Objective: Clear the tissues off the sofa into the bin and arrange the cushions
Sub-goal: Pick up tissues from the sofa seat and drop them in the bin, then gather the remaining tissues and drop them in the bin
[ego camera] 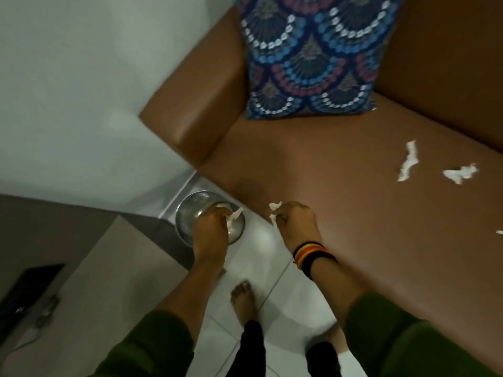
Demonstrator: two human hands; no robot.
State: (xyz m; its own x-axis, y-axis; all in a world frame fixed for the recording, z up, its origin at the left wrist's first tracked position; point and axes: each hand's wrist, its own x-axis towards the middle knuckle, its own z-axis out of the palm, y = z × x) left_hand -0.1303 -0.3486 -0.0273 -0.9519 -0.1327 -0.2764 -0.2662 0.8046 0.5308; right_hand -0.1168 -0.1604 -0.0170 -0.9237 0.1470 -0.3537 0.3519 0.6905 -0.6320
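A round metal bin (187,216) stands on the floor beside the brown sofa (340,213). My left hand (211,227) hangs over the bin's mouth, closed on a white tissue (234,216). My right hand (295,221), with bands on its wrist, is over the sofa's front edge and grips another crumpled tissue (274,210). Two torn tissues (408,163) (460,174) lie on the seat to the right, and a scrap (499,232) shows at the frame's right edge. A blue patterned cushion (313,55) leans in the sofa's corner against the armrest.
A white wall (81,91) runs behind the bin. A low beige table (114,268) with a dark flat object (30,292) stands to the left. My bare feet (243,297) are on the white tiled floor between table and sofa.
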